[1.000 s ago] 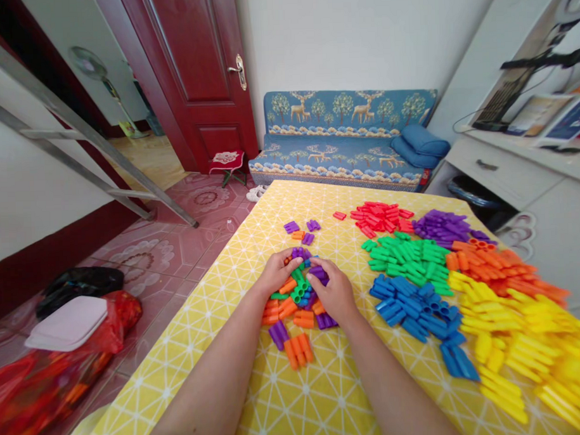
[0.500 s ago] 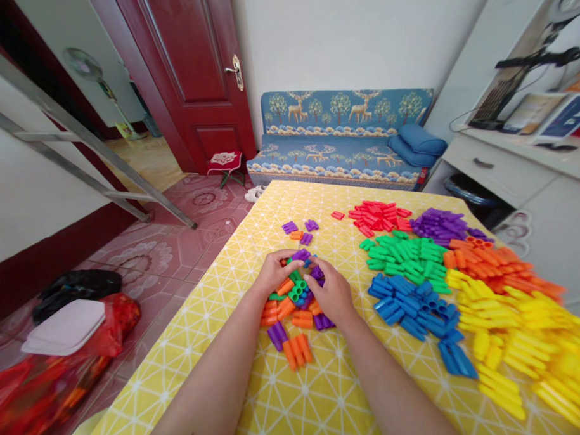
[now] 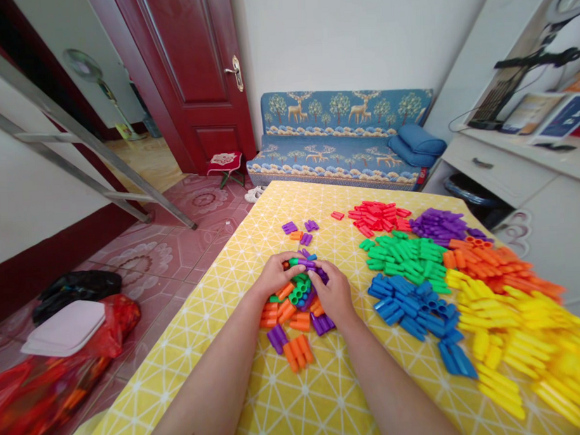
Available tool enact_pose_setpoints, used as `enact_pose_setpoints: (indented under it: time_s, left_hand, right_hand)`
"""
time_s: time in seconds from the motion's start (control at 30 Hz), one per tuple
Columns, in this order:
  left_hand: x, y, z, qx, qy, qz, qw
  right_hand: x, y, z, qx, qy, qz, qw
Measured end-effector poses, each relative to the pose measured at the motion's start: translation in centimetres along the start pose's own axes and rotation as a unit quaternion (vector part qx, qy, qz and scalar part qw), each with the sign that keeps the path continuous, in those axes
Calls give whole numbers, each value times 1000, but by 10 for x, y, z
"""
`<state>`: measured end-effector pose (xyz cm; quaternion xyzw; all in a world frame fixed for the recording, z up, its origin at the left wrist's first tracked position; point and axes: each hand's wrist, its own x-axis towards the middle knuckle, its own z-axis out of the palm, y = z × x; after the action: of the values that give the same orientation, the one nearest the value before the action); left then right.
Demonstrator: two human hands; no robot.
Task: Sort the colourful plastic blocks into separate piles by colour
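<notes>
Over a mixed pile of plastic tube blocks (image 3: 287,309), both hands meet fingertip to fingertip. My left hand (image 3: 275,274) is closed in a pinch on a purple tube block (image 3: 305,263), with a bit of green showing by its fingers. From the other side my right hand (image 3: 334,291) pinches the purple block's right end. Green tube blocks (image 3: 301,289) and orange ones lie just below the hands. Nearer to me rest an orange block (image 3: 298,353) and a purple block (image 3: 277,338). Fingers hide part of the pile.
Sorted heaps stand on the right of the yellow tablecloth (image 3: 219,378): red (image 3: 378,215), purple (image 3: 437,226), green (image 3: 408,254), blue (image 3: 417,305), orange (image 3: 501,264) and yellow (image 3: 522,330). Several small blocks (image 3: 296,235) lie beyond my hands. A blue sofa (image 3: 335,146) stands past the table.
The purple block between my fingertips has turned and come slightly lower, now lying level between both hands. The hands have shifted a little, and blocks beneath them have moved slightly.
</notes>
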<state>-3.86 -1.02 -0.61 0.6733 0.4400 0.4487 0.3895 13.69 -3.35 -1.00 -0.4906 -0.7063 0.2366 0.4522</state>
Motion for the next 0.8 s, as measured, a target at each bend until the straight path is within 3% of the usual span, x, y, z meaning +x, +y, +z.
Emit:
enact_pose_setpoints:
  time_s: [0.5,0.8]
  left_hand:
    - [1,-5,1,1,16,-13,1000]
    - [4,-8,1,-2,66,-5,998]
  right_hand:
    - [-2,3,3,117,49,85,988]
    - [-1,0,0,175,92,103,975]
